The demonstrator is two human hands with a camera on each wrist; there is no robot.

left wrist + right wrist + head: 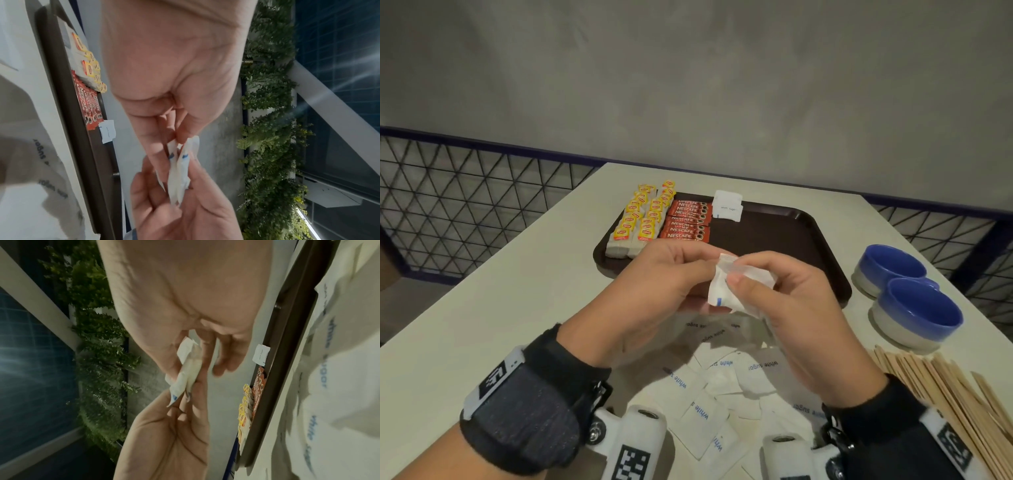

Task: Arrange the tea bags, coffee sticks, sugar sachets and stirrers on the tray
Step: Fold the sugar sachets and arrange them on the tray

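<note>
I hold a small bundle of white sugar sachets [724, 294] upright above the near edge of the dark brown tray [774, 236]. My left hand [698, 274] pinches the bundle from the left, and my right hand [739, 279] grips it from the right with the thumb on its face. In the left wrist view the sachets [179, 170] stand edge-on between both hands. On the tray lie yellow tea bags [640, 219] at the left, red coffee sticks [686, 221] beside them and a few sugar sachets [727, 205] further right. Wooden stirrers [941, 397] lie on the table at the right.
Several loose sugar sachets [698, 404] are scattered on the white table under my wrists. Two blue bowls [890, 270] [921, 311] stand right of the tray. The tray's right half is bare. A wire mesh fence runs behind the table.
</note>
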